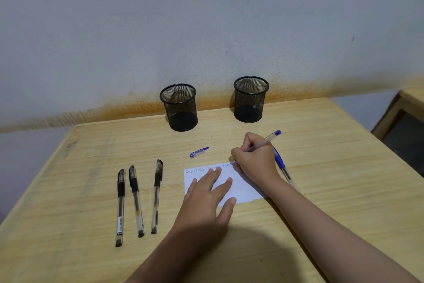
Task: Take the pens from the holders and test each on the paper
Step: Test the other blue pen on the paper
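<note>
Nearby: three black pens (134,200) | blue cap (198,152) | right hand (254,161) grips blue pen (263,142) | left hand (206,200) flat on paper (243,188)

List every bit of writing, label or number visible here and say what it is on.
White paper: one handwritten line along its top edge, too small and blurred to read.
Leftmost black-capped clear pen: a white barcode sticker near its lower end, digits unreadable.
Nothing else shows text.

wooden table (321,191) | grey stained wall (206,18) | wooden furniture (403,108) at right

Left hand (207,193) flat (right hand (254,158) curled)
</note>
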### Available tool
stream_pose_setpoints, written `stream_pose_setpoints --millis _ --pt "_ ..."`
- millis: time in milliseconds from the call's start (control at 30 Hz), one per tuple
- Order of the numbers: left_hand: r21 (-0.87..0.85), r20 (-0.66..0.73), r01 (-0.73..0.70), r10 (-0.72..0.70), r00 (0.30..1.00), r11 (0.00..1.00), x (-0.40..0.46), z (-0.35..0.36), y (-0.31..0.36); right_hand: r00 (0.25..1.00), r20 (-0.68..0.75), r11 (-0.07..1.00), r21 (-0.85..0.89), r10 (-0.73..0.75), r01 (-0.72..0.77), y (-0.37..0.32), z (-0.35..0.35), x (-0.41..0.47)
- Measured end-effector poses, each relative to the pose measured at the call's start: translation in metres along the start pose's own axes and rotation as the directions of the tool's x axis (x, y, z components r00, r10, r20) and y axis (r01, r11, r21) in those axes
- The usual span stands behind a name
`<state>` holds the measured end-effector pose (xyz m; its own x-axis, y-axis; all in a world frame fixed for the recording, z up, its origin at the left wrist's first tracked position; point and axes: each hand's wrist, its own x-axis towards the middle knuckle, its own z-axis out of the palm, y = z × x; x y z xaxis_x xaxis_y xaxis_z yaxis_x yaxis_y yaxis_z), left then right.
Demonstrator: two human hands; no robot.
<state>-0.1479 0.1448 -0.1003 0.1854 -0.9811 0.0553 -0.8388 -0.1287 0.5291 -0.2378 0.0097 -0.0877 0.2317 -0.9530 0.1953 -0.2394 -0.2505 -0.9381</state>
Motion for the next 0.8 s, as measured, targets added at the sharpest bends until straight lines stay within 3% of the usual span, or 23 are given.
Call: stream_pose_setpoints --millis 533,700,800 --pt "0.008 0.010 0.001 -0.001 1.000 1.000 0.001 0.001 0.000 0.999 -0.030 0.999 -0.025 0.036 -0.037 0.003 -0.003 0.002" --pt "0.050 0.064 -0.007 0.004 0.998 0.999 0.003 -0.013 0.003 0.989 -0.129 0.983 0.175 0.075 -0.052 -0.002 -0.005 -0.001" --pt "-0.019 -0.064 -0.013 0.012 0.998 1.000 0.017 -0.027 0.003 0.981 -0.190 0.980 0.198 0.042 -0.004 -0.007 -0.007 -0.003"
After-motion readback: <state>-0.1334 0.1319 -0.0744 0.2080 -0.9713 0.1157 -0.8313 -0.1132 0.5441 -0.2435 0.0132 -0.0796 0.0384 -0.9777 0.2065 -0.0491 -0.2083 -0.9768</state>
